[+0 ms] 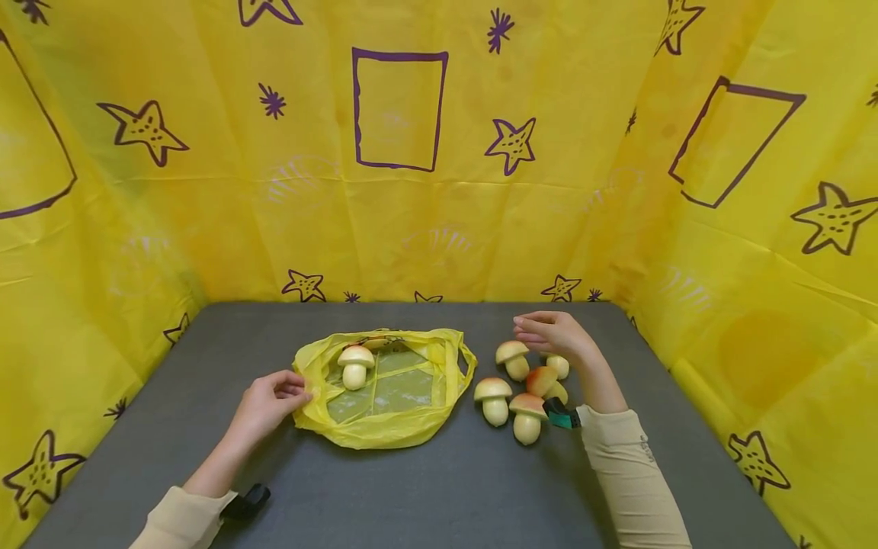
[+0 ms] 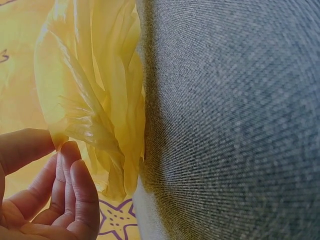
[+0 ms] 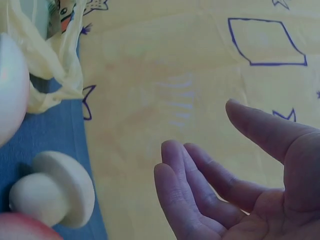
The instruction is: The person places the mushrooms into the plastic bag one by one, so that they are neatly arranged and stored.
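Observation:
A yellow plastic bag (image 1: 411, 431) lies on the table with its mouth spread wide. One toy mushroom (image 1: 354, 374) with a pale stem and orange-tinged cap is inside it. My left hand (image 1: 270, 404) pinches the bag's left rim between thumb and fingertips, as the left wrist view shows close up. Over a group of several more mushrooms (image 1: 527, 427) to the right of the bag hovers my right hand (image 1: 559, 335). Its fingers are loosely bent, thumb apart, and the right wrist view shows nothing between them. A mushroom (image 3: 55, 190) lies below that hand.
A dark grey table (image 1: 425, 503) carries everything. Yellow cloth (image 1: 439, 221) with drawn stars and frames hangs behind the table and along both sides. The bag's handle loop (image 1: 469, 362) sticks out toward the mushroom group. Black bands are on both wrists.

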The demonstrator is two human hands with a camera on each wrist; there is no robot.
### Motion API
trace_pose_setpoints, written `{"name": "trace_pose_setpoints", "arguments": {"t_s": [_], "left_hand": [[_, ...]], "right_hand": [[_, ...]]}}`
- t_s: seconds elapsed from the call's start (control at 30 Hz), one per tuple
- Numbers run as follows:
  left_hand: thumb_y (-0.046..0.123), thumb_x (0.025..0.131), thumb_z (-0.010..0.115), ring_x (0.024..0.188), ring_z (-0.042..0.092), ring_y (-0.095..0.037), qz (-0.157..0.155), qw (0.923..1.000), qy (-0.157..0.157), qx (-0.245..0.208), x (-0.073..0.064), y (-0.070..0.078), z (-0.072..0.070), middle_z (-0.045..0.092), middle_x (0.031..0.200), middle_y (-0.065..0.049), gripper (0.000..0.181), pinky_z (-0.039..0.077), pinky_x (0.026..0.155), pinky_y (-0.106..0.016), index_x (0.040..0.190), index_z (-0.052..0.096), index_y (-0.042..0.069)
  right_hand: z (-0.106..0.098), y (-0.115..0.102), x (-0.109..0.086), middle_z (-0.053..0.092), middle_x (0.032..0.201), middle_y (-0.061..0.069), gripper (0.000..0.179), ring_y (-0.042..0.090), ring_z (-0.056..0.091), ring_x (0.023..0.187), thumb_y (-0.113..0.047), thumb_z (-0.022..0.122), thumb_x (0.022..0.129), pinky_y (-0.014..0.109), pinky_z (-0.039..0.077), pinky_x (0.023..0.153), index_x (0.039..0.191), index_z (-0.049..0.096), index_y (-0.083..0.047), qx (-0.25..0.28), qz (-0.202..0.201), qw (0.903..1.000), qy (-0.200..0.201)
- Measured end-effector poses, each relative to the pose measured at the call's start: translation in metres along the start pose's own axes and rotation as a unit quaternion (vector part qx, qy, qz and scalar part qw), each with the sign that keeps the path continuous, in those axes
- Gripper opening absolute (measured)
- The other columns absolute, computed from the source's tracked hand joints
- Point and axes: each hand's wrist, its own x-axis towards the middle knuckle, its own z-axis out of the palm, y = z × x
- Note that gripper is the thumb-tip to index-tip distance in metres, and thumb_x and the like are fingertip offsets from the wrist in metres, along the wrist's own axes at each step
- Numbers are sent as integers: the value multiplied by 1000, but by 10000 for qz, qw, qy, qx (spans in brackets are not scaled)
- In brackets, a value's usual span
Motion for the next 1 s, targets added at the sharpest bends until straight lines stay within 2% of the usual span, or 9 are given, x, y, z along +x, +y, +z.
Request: {"name": "trace_pose_setpoints", "arguments": {"t_s": [0.2, 0.27, 0.53, 0.83, 1.0], "left_hand": [[17, 82, 73, 77, 61, -15, 1, 10000, 12, -37, -1, 0, 1, 69, 91, -10, 26, 49, 63, -21, 100, 65, 0], [16, 82, 73, 77, 61, -15, 15, 10000, 26, -53, 0, -1, 1, 69, 90, -10, 25, 49, 62, -21, 99, 65, 0], [18, 82, 74, 77, 61, -15, -5, 10000, 57, 6, 0, -2, 3, 69, 90, -10, 26, 48, 62, -22, 99, 65, 0], [18, 81, 74, 77, 60, -15, -74, 9999, 9, -85, -1, -4, 4, 68, 91, -10, 27, 49, 62, -22, 99, 64, 0], [17, 81, 74, 77, 60, -15, -55, 10000, 40, -65, -1, -5, 3, 68, 90, -10, 27, 48, 62, -21, 99, 65, 0]], "right_hand": [[-13, 10, -1, 55, 130, 23, 64, 15, 64, 105, -36, 60, 93, 34, 50, 92, 138, 41, 4, -139, 22, 9998, 104], [-17, 14, -2, 54, 132, 24, 64, 16, 63, 107, -36, 59, 93, 36, 49, 93, 139, 41, 4, -177, 15, 9998, 104], [-28, 28, -6, 50, 135, 27, 64, 37, 49, 125, -35, 57, 94, 44, 42, 101, 139, 38, 7, -230, -18, 9997, 14], [-41, 43, -10, 47, 137, 28, 65, 36, 51, 124, -34, 56, 95, 42, 43, 100, 139, 37, 10, -305, -33, 9994, 180], [-48, 50, -11, 49, 136, 26, 65, 27, 58, 117, -34, 57, 95, 38, 46, 98, 139, 37, 10, -268, 20, 9994, 230]]}}
